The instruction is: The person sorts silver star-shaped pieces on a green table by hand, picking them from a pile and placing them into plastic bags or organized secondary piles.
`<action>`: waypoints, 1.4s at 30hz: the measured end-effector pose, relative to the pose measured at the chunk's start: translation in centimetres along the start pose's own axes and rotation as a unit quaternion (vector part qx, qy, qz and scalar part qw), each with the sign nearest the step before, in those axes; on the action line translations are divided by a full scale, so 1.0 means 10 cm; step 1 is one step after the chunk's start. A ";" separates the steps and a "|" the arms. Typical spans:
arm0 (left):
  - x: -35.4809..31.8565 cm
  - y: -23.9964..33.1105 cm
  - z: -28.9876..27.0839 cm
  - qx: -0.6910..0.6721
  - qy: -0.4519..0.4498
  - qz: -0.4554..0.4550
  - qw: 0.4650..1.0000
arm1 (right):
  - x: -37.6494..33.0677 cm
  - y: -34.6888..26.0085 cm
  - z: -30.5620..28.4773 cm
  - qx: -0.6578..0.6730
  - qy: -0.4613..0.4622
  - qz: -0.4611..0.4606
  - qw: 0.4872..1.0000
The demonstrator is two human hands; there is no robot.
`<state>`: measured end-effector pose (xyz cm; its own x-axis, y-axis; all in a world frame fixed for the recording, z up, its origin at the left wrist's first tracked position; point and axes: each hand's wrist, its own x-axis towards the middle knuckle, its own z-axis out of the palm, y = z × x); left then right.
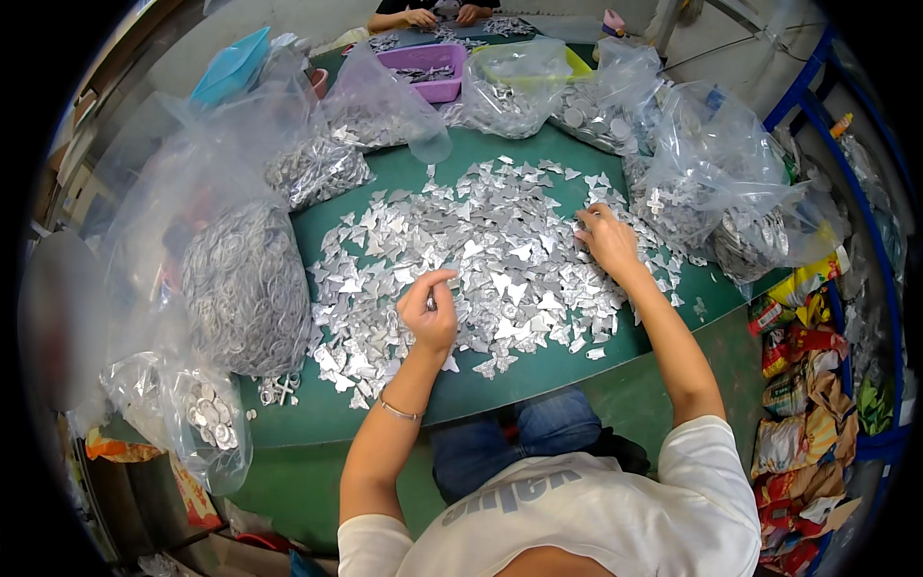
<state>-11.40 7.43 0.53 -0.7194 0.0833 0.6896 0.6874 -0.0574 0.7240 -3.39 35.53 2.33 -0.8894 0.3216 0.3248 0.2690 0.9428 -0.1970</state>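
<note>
Denim knees sit nearest me, tucked under the edge of the green table. Just above that edge I see my left hand, fingers curled together and pinched on a small silver metal piece; a thin bracelet rings that wrist. Around it lies the spread of flat silver metal pieces, covering the middle of the table. Further out, my right hand rests palm-down on the far right part of that spread, fingers together and pressing the pieces; I cannot tell whether it grips any. To the left a clear bag of metal rings leans beside the spread. Beyond, more clear bags and a purple tray stand. At the far end, another person's hands work.
</note>
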 end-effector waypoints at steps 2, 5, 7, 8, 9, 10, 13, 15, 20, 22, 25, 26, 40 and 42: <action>0.02 0.02 0.00 0.003 0.002 0.007 1.000 | 0.03 -0.04 0.01 -0.029 -0.009 0.017 0.999; 0.02 0.04 -0.01 0.001 -0.005 -0.018 1.000 | -0.01 0.07 -0.02 0.064 0.022 -0.001 0.998; 0.02 0.04 0.00 0.005 0.000 0.001 1.000 | -0.05 0.17 0.02 0.115 0.114 0.014 0.987; 0.02 0.04 0.01 0.006 0.003 0.011 1.000 | -0.07 0.26 0.01 0.163 0.127 0.033 0.978; 0.02 0.05 0.02 0.005 -0.003 0.002 1.000 | -0.10 0.35 -0.01 0.211 0.141 0.052 0.966; 0.02 0.06 0.01 0.006 -0.009 -0.006 1.000 | -0.13 0.41 -0.03 0.260 0.154 0.072 0.950; 0.01 0.06 0.00 0.008 -0.013 -0.014 1.000 | -0.25 0.53 -0.20 0.442 0.066 0.237 0.863; 0.01 0.05 -0.01 0.009 -0.011 -0.025 1.000 | -0.27 0.49 -0.35 0.609 0.044 0.297 0.735; -0.02 0.02 0.00 0.002 -0.016 -0.047 0.999 | -0.32 0.59 -0.46 0.884 -0.009 0.278 0.375; 0.00 0.04 0.01 0.001 -0.006 -0.034 0.999 | -0.34 0.50 -0.45 0.892 0.041 0.315 0.321; 0.00 0.02 0.02 0.003 -0.003 -0.034 0.999 | -0.38 0.63 -0.30 0.940 -0.001 0.275 0.200; 0.00 0.01 0.02 0.006 -0.002 -0.037 0.999 | -0.39 0.64 -0.27 0.949 -0.005 0.264 0.174; -0.03 0.61 0.11 -0.365 -0.074 -0.510 0.775 | -0.83 -0.63 -0.40 0.870 -0.127 0.291 0.377; -0.24 0.85 0.25 -0.422 -0.057 -0.616 0.662 | -0.86 -0.97 -0.52 0.837 -0.103 0.281 0.458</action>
<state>-3.61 9.21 4.97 -0.6371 0.6561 -0.4045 -0.7505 -0.4085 0.5196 3.54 24.08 6.22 -0.9162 0.2940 -0.2725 -0.0293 -0.7271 -0.6860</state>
